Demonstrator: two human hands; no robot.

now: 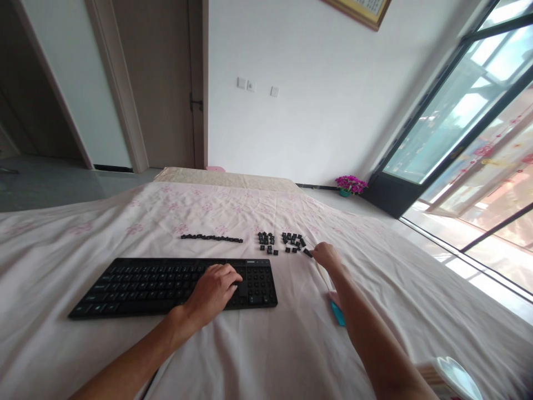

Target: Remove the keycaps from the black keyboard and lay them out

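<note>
A black keyboard (pixel 145 283) lies on the cloth in front of me. My left hand (pixel 216 286) rests palm down over its right half, beside the number pad, fingers slightly bent and thumb apart, holding nothing that shows. To the right, my right hand (pixel 326 255) is closed, its fingertips at a wide black keycap (pixel 307 253) on the cloth. Beyond the keyboard's right end lie two loose groups of keycaps, one on the left (pixel 266 241) and one near my right hand (pixel 291 240). A row of keycaps (pixel 211 238) runs behind the keyboard.
A pink-flowered cloth (pixel 291 344) covers the surface. Beside my right forearm is a blue object (pixel 337 314), partly hidden. A round container with a pale lid (pixel 456 378) stands at the lower right. Purple flowers (pixel 352 184) sit on the floor by a glass door.
</note>
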